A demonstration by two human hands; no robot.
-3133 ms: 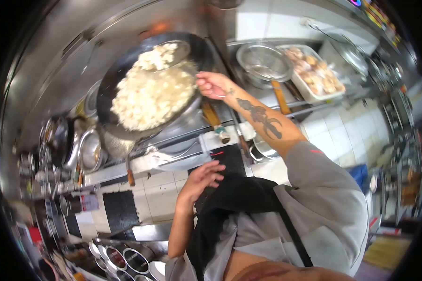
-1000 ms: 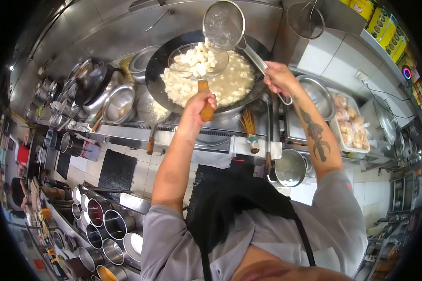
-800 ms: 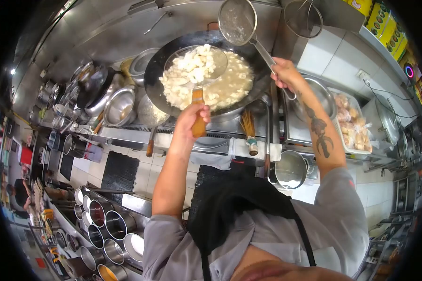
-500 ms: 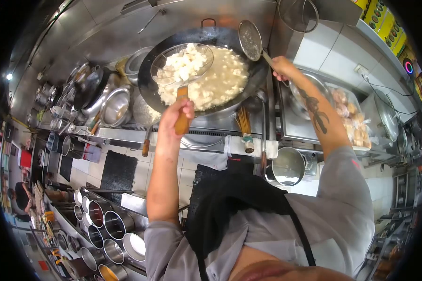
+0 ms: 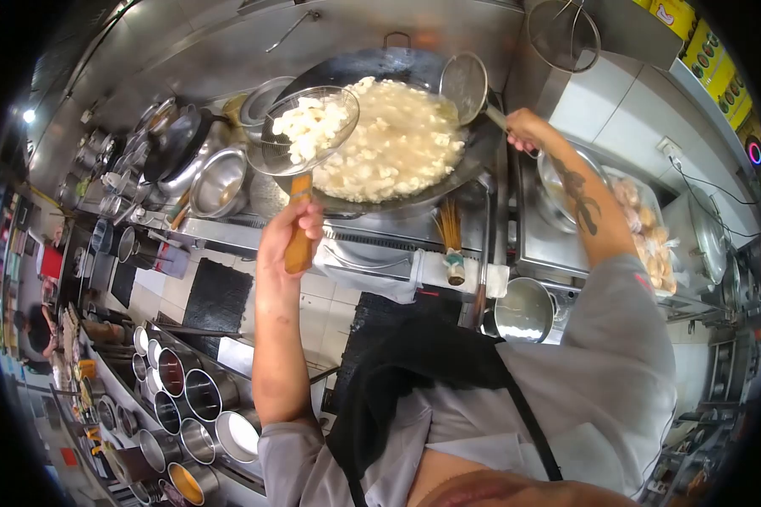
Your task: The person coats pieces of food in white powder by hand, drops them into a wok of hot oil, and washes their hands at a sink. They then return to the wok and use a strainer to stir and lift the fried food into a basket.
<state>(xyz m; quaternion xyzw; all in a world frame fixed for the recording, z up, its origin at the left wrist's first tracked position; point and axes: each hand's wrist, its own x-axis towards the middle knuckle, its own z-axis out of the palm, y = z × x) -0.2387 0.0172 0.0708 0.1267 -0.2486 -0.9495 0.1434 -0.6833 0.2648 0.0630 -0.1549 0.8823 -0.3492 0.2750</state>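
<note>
My left hand [image 5: 294, 224] is closed round the wooden handle of a wire strainer [image 5: 340, 135]. White chunks [image 5: 313, 122] of food lie in its basket, which hangs over the left rim of a big dark wok [image 5: 480, 152]. Pale, cloudy liquid with many more white pieces [image 5: 397, 144] fills the wok. At the wok's right side, my right hand [image 5: 528, 129] grips the handle of a round fine-mesh skimmer [image 5: 463, 84]. The skimmer's head is tilted and overlaps the liquid's right edge in this view.
Left of the wok stand a steel bowl [image 5: 218, 184] and stacked pans. A bamboo brush [image 5: 451, 241] and white cloth [image 5: 380, 286] lie along the front edge. A pot [image 5: 522, 308] sits lower right, bagged food [image 5: 647, 232] farther right. Another strainer [image 5: 564, 34] hangs above.
The strainer with the white chunks has moved left and nearer to me, from over the liquid to the wok's left rim. The skimmer has come down slightly. The view has shifted a little.
</note>
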